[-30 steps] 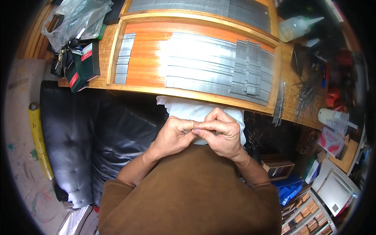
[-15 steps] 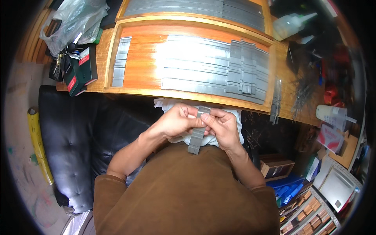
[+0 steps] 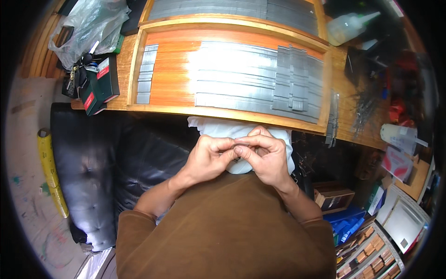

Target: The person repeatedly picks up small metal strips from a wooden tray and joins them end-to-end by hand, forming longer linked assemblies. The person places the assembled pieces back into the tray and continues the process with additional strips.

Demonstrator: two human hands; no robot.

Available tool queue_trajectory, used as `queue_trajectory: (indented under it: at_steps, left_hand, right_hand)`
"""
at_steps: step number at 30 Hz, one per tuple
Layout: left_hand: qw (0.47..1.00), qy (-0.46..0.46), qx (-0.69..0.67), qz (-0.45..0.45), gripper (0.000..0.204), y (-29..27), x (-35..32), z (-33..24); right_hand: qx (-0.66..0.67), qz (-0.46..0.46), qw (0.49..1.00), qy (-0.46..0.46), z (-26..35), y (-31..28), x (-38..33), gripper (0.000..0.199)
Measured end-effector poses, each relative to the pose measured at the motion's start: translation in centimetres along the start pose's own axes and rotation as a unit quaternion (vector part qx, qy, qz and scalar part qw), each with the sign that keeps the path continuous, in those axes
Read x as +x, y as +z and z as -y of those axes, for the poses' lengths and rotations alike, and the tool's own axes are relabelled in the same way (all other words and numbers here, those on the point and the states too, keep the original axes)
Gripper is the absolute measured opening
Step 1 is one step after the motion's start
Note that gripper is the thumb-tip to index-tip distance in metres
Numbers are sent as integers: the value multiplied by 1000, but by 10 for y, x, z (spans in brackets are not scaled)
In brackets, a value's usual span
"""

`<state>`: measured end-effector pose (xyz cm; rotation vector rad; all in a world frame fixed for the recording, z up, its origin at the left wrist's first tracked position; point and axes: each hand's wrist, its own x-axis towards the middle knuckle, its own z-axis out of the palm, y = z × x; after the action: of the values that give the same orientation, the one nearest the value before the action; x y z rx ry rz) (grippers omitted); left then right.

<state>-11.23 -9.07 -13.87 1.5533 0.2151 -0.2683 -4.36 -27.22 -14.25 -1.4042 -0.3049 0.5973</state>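
Note:
My left hand (image 3: 211,156) and my right hand (image 3: 267,156) meet in front of my chest, thumbs and fingertips pinched together. Between them is a thin grey segmented strip (image 3: 240,144), now almost wholly hidden by the fingers; only a dark sliver shows. A white cloth (image 3: 211,126) lies under and behind the hands. Just beyond stands a wood-framed tray (image 3: 213,111) with an orange base. Flat grey metal strips (image 3: 232,90) lie side by side in it, with a few stacked on top towards the right and a short column at the left.
A second framed tray (image 3: 195,19) of grey strips adjoins behind. Left on the bench are dark green boxes (image 3: 104,86), keys and a plastic bag (image 3: 90,32). A squeeze bottle (image 3: 346,30) and thin metal pieces (image 3: 332,121) lie right. A black padded seat (image 3: 83,162) is at left.
The grey segmented strip, which hung down in view between my hands, has turned and is now mostly hidden by my fingers. Both hands stay together; the whole view has shifted slightly.

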Motion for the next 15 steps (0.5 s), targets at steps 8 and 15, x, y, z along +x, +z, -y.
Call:
queue_trajectory:
  at_steps: [8,15]
  left_hand:
    - [989,117,57,-76,17,2,-19,6]
    - [988,122,57,-70,17,0,-17,6]
  right_hand:
    - [-87,48,991,-84,10,8,5,20]
    - [-99,48,990,-93,9,8,5,21]
